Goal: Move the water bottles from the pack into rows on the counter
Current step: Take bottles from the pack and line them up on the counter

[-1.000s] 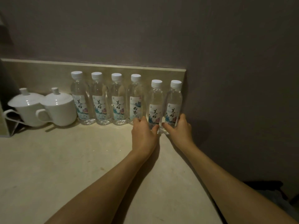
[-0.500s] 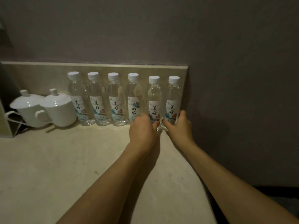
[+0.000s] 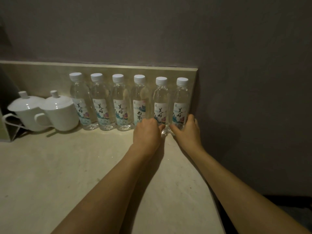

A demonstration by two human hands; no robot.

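Six clear plastic water bottles with white screw caps (image 3: 118,102) stand upright in one row along the far edge of the pale stone counter (image 3: 67,174), close against the low beige backsplash (image 3: 42,76). Each bottle stands just beside its neighbour, labels facing you.

Your left hand (image 3: 146,132) rests at the base of the fifth bottle from the left (image 3: 161,102), its fingers (image 3: 160,127) curled around the lower body, with the hand also covering the foot of the fourth bottle (image 3: 139,102). Your right hand (image 3: 186,130) wraps the lower part of the sixth, rightmost bottle (image 3: 181,105), which stands near the grey side wall (image 3: 253,98). Both hands are closed on their bottles in a narrow grasp; both bottles appear seated on the counter.

Two white ceramic lidded cups (image 3: 50,112) stand at the far left, just beside the first bottle and clear of the row.

Status: the first row reads as complete or nearly so, with the last two bottles being aligned. The pack is not in view, so you cannot confirm how many bottles remain. The task calls for rows; judge that a second row in front is still to be built on the open near area of the counter.
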